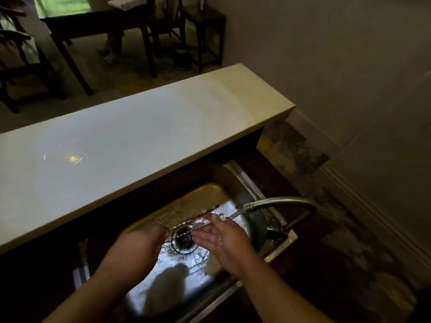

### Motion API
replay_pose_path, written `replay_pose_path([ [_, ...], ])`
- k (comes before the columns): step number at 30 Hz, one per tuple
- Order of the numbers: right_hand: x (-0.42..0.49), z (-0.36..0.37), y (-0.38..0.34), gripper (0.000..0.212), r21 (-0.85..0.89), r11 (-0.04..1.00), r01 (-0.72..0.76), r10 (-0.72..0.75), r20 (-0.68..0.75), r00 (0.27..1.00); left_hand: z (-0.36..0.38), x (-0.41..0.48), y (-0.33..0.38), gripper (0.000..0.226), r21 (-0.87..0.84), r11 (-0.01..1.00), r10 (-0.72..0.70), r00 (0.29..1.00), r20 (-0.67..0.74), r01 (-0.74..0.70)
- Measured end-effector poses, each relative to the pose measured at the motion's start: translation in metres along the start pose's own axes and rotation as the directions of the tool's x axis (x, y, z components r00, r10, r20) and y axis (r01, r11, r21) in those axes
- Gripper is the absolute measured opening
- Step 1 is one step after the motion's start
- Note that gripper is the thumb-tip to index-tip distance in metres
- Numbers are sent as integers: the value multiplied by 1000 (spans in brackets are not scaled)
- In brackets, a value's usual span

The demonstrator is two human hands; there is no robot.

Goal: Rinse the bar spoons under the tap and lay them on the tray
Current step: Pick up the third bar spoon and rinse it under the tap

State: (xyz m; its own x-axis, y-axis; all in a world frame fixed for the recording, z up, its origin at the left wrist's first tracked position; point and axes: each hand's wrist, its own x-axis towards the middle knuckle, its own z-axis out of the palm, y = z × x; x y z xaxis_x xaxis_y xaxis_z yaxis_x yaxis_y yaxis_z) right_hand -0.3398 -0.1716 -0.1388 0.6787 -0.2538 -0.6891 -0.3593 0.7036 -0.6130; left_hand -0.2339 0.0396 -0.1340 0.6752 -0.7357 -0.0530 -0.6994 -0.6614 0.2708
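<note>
Dim steel sink [210,194], tap [275,203] running onto right hand [221,238], fingers spread flat under spoons [191,220] (count unclear). Left hand [140,243] curled around their handle end above drain [184,238].

1. The place is a dim home kitchen or bar nook: a steel sink [210,197] with a curved tap [279,202] sits below a raised white counter [140,136].
2. Beyond the counter stand a dark dining table [93,24] and chairs [205,36].
</note>
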Motion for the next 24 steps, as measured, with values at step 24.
replay_pose_path([
  [24, 0, -25, -23, 34, 197, 980, -38, 34, 21, 999, 1, 42, 53, 35, 124, 987, 81, 985, 151, -101],
])
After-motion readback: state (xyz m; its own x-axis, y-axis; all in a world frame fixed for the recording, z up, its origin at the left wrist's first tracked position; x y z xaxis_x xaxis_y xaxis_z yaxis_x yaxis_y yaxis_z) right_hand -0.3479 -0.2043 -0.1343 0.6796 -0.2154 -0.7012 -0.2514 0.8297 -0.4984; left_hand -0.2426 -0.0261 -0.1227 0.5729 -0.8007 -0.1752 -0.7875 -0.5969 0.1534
